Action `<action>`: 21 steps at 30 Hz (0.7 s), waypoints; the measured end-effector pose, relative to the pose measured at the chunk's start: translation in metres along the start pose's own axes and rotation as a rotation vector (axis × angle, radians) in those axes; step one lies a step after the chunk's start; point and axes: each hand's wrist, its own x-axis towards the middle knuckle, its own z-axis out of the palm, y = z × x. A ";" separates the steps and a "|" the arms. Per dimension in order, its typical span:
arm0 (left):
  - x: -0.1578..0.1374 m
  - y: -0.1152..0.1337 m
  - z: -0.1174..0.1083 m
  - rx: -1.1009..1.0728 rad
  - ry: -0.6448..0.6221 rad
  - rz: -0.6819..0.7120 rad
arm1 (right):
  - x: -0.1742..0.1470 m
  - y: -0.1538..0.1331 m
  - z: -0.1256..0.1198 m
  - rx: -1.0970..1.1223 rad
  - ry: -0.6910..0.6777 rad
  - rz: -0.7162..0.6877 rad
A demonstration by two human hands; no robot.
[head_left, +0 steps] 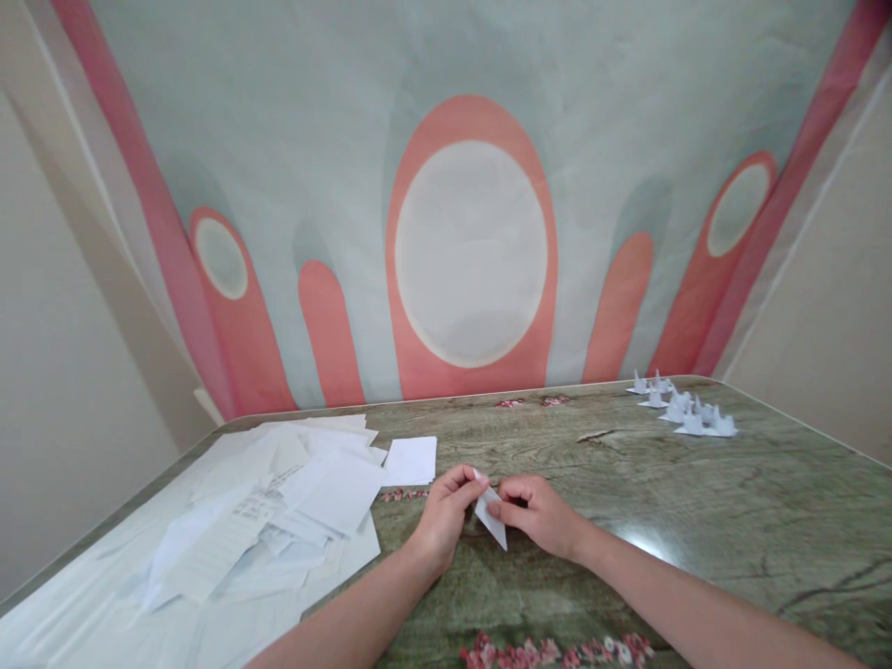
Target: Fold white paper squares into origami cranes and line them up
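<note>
Between my two hands, just above the table, is a small folded piece of white paper, narrow and diamond-like, with one point aimed down toward me. My left hand pinches its upper left end between thumb and fingers. From the other side my right hand grips its right edge, the thumb lying on the paper and the fingers curled behind. Part of the paper is covered by my fingers. A short stack of square white sheets lies just beyond my left hand.
A large spread heap of white papers, some printed, covers the table's left side. Several folded white paper cranes stand at the far right. The wood-patterned table carries pink flower prints. Behind it hangs a green and coral backdrop.
</note>
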 end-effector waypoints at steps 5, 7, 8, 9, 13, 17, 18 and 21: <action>0.000 -0.001 -0.002 0.010 0.005 0.018 | -0.001 0.000 0.000 0.002 -0.003 0.003; 0.001 -0.001 -0.002 0.028 0.011 0.019 | -0.001 0.000 0.001 0.008 -0.008 0.004; 0.001 -0.002 -0.002 0.036 0.013 0.020 | -0.001 0.000 0.001 0.007 -0.007 0.004; 0.002 -0.002 -0.002 0.043 0.015 0.022 | 0.000 0.000 0.001 0.004 -0.007 0.005; 0.003 -0.005 -0.004 0.068 0.027 0.047 | 0.000 0.000 0.001 0.004 0.000 0.013; 0.003 -0.005 -0.004 0.067 0.014 0.040 | 0.000 0.001 0.002 0.026 0.002 0.027; 0.003 -0.004 -0.004 0.059 0.010 0.030 | 0.000 0.002 0.002 0.037 0.001 0.029; 0.003 0.000 -0.002 0.010 -0.012 0.018 | 0.001 0.003 0.001 0.105 0.016 0.035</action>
